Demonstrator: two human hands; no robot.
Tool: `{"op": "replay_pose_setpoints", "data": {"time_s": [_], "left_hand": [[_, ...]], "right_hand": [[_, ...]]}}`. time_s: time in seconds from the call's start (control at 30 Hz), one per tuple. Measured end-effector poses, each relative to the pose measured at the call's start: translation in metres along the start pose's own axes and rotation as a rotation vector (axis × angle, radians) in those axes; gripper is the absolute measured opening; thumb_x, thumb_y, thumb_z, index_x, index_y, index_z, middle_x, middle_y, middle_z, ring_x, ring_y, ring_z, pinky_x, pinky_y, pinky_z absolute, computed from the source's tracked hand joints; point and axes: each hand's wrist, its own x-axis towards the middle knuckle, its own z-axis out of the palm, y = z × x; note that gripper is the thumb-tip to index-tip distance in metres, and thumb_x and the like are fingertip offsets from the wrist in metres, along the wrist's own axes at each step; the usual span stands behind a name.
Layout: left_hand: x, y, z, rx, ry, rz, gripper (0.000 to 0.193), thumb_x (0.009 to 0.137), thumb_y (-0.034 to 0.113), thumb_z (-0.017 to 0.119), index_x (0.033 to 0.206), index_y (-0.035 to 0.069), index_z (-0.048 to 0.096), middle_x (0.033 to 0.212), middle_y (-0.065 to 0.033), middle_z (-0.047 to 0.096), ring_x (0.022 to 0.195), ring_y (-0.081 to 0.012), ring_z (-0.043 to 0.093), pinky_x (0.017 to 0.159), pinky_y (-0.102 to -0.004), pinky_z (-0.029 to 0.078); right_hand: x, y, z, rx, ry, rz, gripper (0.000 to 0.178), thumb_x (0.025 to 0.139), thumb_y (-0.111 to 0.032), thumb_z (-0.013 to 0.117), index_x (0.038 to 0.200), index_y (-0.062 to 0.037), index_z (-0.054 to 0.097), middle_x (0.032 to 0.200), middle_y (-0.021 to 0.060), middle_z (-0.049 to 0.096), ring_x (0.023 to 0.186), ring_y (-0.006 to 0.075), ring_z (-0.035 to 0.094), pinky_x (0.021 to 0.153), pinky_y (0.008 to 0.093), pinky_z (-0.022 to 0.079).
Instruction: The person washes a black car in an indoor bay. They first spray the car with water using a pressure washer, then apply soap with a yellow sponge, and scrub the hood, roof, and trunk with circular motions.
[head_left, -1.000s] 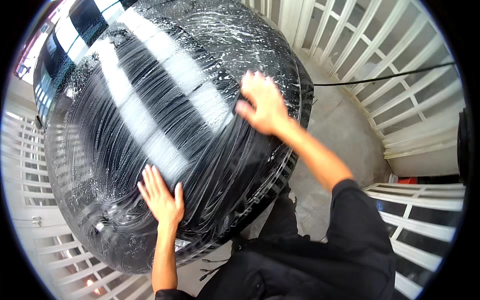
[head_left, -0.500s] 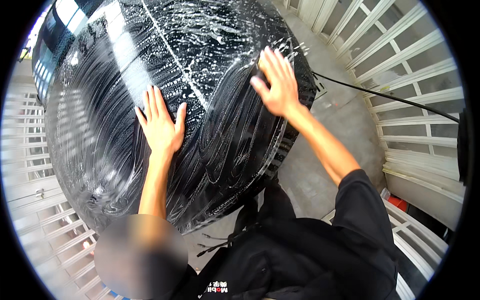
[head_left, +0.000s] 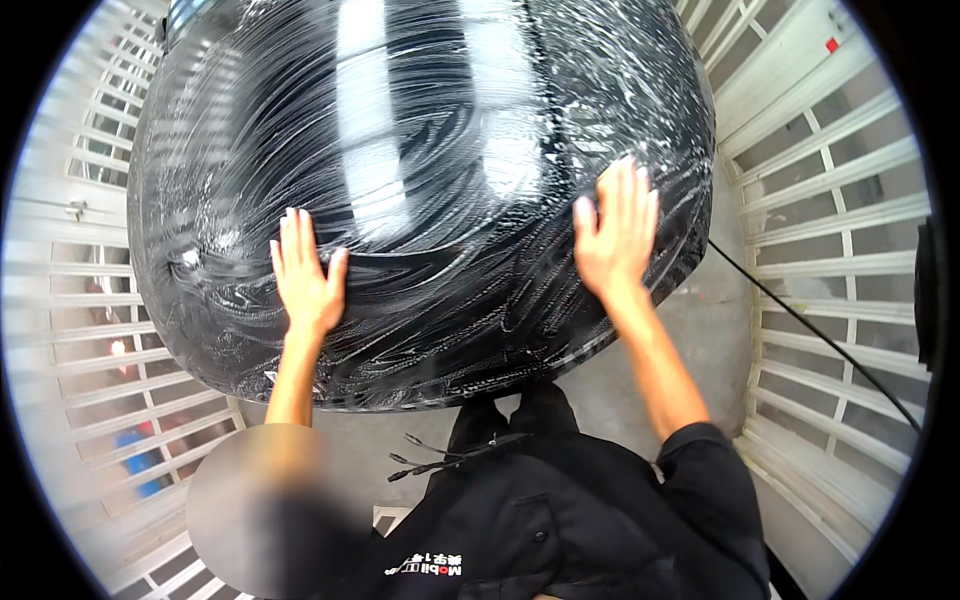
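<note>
A glossy black car body panel [head_left: 440, 285] curves across the view in front of me, streaked with white soap suds. My left hand [head_left: 308, 275] lies on its near left part, palm down, fingers stretched out and thumb apart. On the right part of the panel rests my right hand [head_left: 618, 235], its fingers straight and pointing away from me. A small yellowish patch shows beside the right fingers; whatever lies under that palm is hidden. Thicker foam [head_left: 640, 85] covers the panel beyond my right hand.
White slatted partitions [head_left: 810, 255] stand close on both sides of the car. A black hose [head_left: 820, 335] runs from the car's right side toward the lower right. Grey floor [head_left: 695, 345] shows around the near edge. Thin black cords [head_left: 435, 458] hang in front of my body.
My view has turned, so the panel now lies more squarely ahead. Both hands appear lower in view and remain on the panel. The suds look more smeared across its middle.
</note>
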Motion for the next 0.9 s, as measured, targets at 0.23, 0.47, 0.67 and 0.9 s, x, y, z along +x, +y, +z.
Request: {"op": "replay_pose_setpoints", "data": {"time_s": [0.23,0.47,0.67,0.9], "left_hand": [[0.029,-0.128,0.011,0.046,0.044,-0.207,0.083,0.109,0.060,0.042,0.170,0.007,0.023,0.178,-0.0150,0.022,0.165,-0.0284,0.017,0.133,-0.0474,0.009],[0.028,-0.148,0.013,0.056,0.069,-0.236,0.083,0.109,0.060,0.043,0.169,0.006,0.026,0.178,-0.0122,0.021,0.165,-0.0256,0.016,0.134,-0.0467,0.008],[0.033,-0.142,0.010,0.039,0.135,-0.196,0.082,0.108,0.058,0.048,0.167,0.004,0.031,0.176,-0.0158,0.026,0.164,-0.0280,0.021,0.133,-0.0490,0.011],[0.031,-0.146,0.010,0.023,0.105,-0.223,0.084,0.108,0.058,0.049,0.168,0.005,0.027,0.177,-0.0138,0.024,0.165,-0.0270,0.019,0.133,-0.0489,0.009]], "right_hand": [[-0.024,-0.130,-0.018,0.193,-0.399,-0.569,0.070,0.095,-0.047,0.066,0.148,-0.0037,0.053,0.160,0.0210,0.048,0.153,0.0397,0.039,0.127,0.0565,0.026],[-0.001,-0.180,-0.002,0.168,-0.422,-0.590,0.068,0.092,-0.043,0.070,0.143,0.0002,0.056,0.147,0.0243,0.056,0.144,0.0435,0.046,0.123,0.0562,0.031],[0.088,-0.162,0.020,-0.007,-0.292,-0.468,0.059,0.097,-0.044,0.066,0.138,-0.0035,0.058,0.150,0.0198,0.055,0.146,0.0382,0.045,0.124,0.0547,0.031],[-0.026,-0.284,0.019,0.312,-0.733,-0.773,0.071,0.097,-0.048,0.068,0.149,-0.0034,0.052,0.161,0.0224,0.045,0.154,0.0395,0.037,0.129,0.0579,0.025]]}}
